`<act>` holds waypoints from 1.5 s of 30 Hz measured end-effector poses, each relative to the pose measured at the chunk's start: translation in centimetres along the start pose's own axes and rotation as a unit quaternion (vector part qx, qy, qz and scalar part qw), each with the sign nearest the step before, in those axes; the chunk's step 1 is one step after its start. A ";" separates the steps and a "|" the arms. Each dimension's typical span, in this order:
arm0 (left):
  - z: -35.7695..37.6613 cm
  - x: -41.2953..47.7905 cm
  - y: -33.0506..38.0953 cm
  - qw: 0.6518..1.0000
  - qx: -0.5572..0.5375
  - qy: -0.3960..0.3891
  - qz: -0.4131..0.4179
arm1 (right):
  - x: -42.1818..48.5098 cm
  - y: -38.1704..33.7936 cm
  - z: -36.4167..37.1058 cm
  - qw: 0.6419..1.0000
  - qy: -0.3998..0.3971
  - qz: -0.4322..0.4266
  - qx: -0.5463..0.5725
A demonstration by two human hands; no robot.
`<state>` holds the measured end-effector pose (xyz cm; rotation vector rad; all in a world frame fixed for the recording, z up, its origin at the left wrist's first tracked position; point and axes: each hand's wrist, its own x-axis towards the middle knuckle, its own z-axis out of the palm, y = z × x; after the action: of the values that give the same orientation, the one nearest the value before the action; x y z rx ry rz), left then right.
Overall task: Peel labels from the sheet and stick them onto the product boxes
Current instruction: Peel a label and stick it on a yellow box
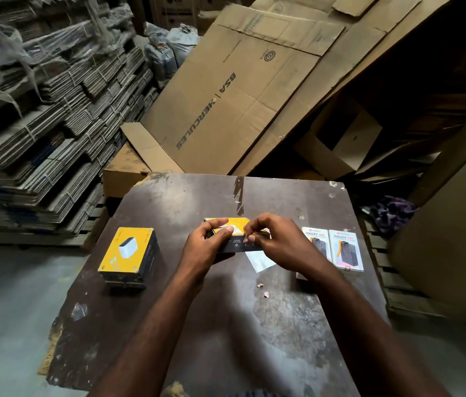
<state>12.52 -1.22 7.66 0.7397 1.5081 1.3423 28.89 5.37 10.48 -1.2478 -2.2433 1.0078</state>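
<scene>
Left grip (pixel 203 245) holds yellow box (pixel 237 246); right grip (pixel 280 242) pinches label (pixel 245 239) against its side.

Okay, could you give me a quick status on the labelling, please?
Left hand grips yellow box. Right hand pinches small label at its dark side. Label sheet on table beneath. Nothing blocks the box.

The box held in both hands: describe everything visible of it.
The held box is a flat cardboard product box with a yellow top face and a black side facing the camera, with small pale print and a round symbol. It is held over the table. The left hand grips its left end, thumb on the yellow top. The right hand pinches a small pinkish label at the black side's upper edge.
</scene>
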 end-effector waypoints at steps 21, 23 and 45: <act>0.2 0.3 -0.4 1.000 0.007 0.004 0.000 | 0.2 -1.7 -0.3 0.994 0.005 0.010 -0.112; 0.3 0.4 -0.4 1.000 0.005 0.004 0.000 | 0.2 -1.7 -0.4 0.992 0.005 0.010 -0.122; 0.3 0.3 -0.3 1.000 0.011 0.009 0.005 | -0.2 -2.3 -0.8 0.989 -0.010 0.004 -0.148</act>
<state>12.73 -0.91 7.30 0.7515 1.5384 1.3449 28.18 4.72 12.79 -1.3702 -2.4717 0.7080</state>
